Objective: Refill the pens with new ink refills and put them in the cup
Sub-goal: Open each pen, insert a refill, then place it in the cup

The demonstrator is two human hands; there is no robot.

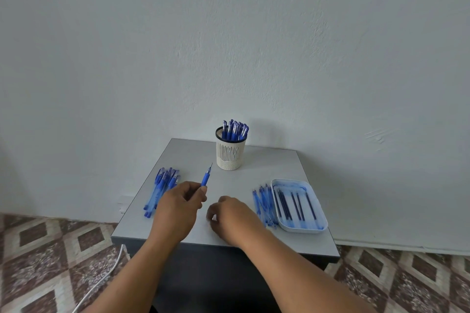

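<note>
The cup (231, 152) stands at the far edge of the worktop (236, 211), and I take it as the landmark. It already holds a bunch of blue capped pens (235, 131), so a good part of the task looks done.

In front of the cup and to its left, the left hand (178, 207) grips one pen (206, 177); the fingers are clamped on the lower barrel and the uncapped tip points up toward the cup. I cannot tell if this pen has its new refill already.

In front of the cup and a little right, the right hand (230, 216) rests on the worktop with fingers curled together. It may pinch some small part, but the picture does not show this clearly.

Farther left of the cup lies a pile (162, 189) of blue pens, partly hidden by the left hand. Right of the cup, toward the near edge, a tray (298, 207) holds several dark refills (295, 204), and just beside its left wall lies a bundle (264, 204) of thin blue pieces, perhaps used refills or empty barrels.

In my judgement the work is in its middle: several pens and refills remain.
</note>
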